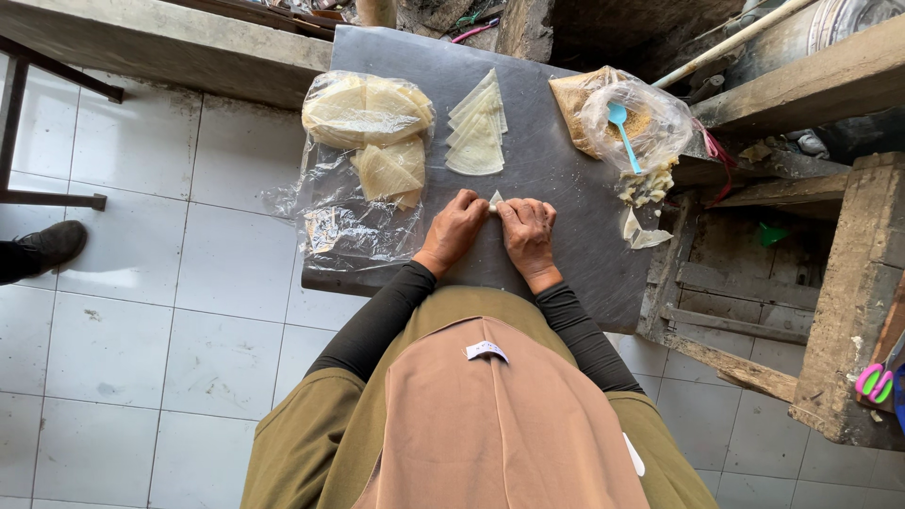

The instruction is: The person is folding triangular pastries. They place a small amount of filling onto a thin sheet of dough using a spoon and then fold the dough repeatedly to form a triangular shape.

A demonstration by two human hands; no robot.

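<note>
— Nearest to the camera was the person's own brown headscarf (490, 424), hanging over an olive garment with black sleeves. What did you see past it?

— Both hands lay on a dark grey board (556, 179) set low over a floor of white tiles (141, 311). Her left hand (454, 229) and right hand (528, 232) were pressed side by side, fingers curled down and closed together on a small folded pastry piece (495, 199). Only its pale tip showed between the thumbs, at the middle of the board.

— And the room around her?

— Rough enough. A concrete ledge (170, 42) ran along the far side, and weathered wooden shelving (830, 283) stood on the right. At the far left edge I could see someone's dark shoe (52, 245) on the tiles, beside the black metal leg of a bench.

— What was kept in the bags?

— On the left of the board a clear plastic bag (349, 188) lay open and crumpled, with folded stacks of pale pastry sheets (368, 113) resting on it. Just beside it, loose on the board, was a fanned pile of cut triangular wrappers (477, 127). On the right, a second clear bag (636, 123) held a crumbly tan filling with a turquoise plastic spoon (624, 132) standing in it. A few pale lumps (649, 184) sat on the board just below that bag, near the edge.
</note>
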